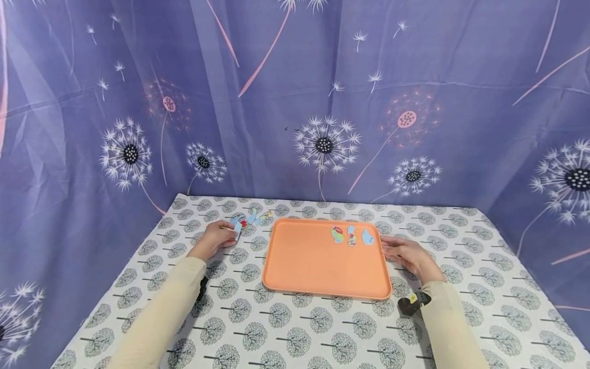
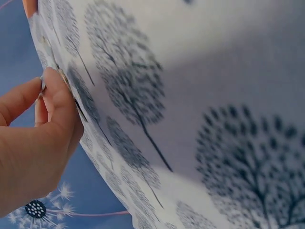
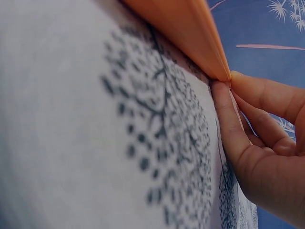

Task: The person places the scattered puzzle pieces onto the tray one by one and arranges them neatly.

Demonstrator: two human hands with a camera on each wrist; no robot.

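Note:
At the table's far left, my left hand [image 1: 215,239] pinches a light blue puzzle piece [image 1: 237,229] between thumb and fingers. In the left wrist view that piece shows only as a thin edge. Just beyond the hand, several printed puzzle pieces [image 1: 264,219] lie together on the cloth. An orange tray [image 1: 318,269] lies flat near the middle. My right hand [image 1: 407,254] holds the tray's right rim; in the right wrist view its fingertips meet at the tray's edge. Along the tray's far right side lie a green-and-red piece [image 1: 337,234], small red-and-blue printing [image 1: 352,238] and a blue piece [image 1: 367,237].
A white cloth with a grey tree print [image 1: 286,338] covers the table. Purple curtains [image 1: 276,102] with dandelions hang behind it and at both sides. A black strap with a small device [image 1: 413,303] sits at the right wrist.

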